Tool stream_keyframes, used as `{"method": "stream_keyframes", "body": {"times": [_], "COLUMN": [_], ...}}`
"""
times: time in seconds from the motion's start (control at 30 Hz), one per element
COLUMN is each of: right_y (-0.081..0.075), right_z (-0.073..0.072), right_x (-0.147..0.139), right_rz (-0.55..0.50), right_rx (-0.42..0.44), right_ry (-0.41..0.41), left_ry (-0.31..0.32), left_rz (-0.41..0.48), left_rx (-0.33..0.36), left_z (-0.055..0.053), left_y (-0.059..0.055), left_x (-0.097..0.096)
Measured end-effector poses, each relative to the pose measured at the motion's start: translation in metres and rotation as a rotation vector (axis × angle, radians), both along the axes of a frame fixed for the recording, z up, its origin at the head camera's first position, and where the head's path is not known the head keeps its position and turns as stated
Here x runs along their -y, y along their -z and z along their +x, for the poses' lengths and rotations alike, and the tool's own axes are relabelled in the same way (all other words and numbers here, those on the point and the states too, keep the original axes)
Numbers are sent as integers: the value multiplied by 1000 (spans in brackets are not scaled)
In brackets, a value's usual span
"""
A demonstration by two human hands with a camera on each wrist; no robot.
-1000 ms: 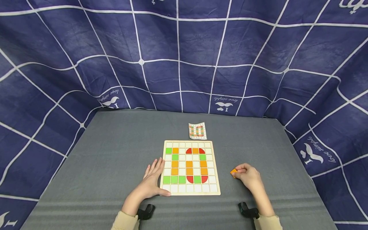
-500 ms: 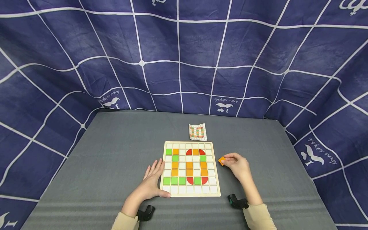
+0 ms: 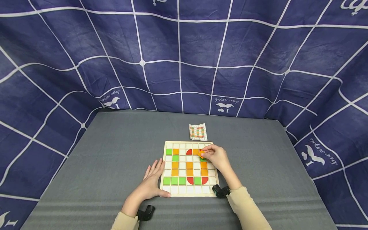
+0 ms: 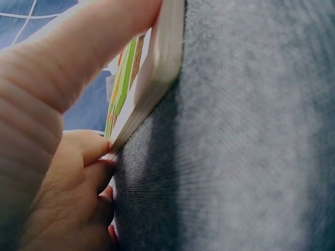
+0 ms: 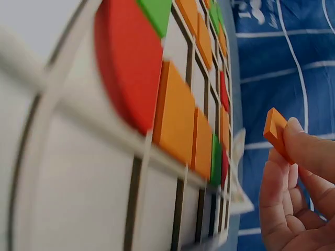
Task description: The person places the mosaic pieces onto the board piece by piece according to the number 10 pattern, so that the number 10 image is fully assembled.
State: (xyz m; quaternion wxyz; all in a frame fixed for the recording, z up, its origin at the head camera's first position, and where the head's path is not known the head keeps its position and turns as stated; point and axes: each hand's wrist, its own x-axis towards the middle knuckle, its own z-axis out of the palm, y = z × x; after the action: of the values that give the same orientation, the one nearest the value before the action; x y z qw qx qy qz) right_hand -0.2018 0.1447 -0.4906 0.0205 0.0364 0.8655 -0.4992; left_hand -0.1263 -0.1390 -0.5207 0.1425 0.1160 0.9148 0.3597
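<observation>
A square wooden grid board [image 3: 182, 190] lies on the grey table, with green, orange and red tiles in some of its cells. My left hand [image 3: 151, 184] rests at its left side, fingers extended against the edge and thumb at the near left corner. In the left wrist view, the thumb [image 4: 68, 57] touches the board's rim [image 4: 162, 63]. Over the board's upper right part, my right hand [image 3: 216, 157] pinches an orange square tile [image 3: 202, 154] between thumb and fingers. The right wrist view has that tile [image 5: 274, 128] held above the board, apart from it. The upper right red tile is mostly hidden.
A small, slightly curled paper card [image 3: 198, 132] printed with a coloured grid pattern lies just beyond the board. Behind and beside the table hangs a dark blue curtain [image 3: 161, 76] with white lines. Each wrist wears a black camera mount [image 3: 146, 213].
My right hand has carried the orange tile leftward and away from me, from the table right of the board to above its upper right cells. The left hand has stayed put.
</observation>
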Motion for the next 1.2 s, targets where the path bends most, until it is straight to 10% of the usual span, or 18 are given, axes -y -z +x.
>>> {"method": "stream_keyframes", "body": {"times": [0.4,1.2], "right_y": [0,1], "right_z": [-9,-9], "right_x": [34,52], "right_rz": [94,386], "right_rx": [-24,-154], "right_ry": [-177,-284], "left_ry": [-1,-2], "left_rz": [0,-6], "left_rx": [5,9], "left_z": [0,0], "left_y": [-1,-2], "left_x": [0,0]}}
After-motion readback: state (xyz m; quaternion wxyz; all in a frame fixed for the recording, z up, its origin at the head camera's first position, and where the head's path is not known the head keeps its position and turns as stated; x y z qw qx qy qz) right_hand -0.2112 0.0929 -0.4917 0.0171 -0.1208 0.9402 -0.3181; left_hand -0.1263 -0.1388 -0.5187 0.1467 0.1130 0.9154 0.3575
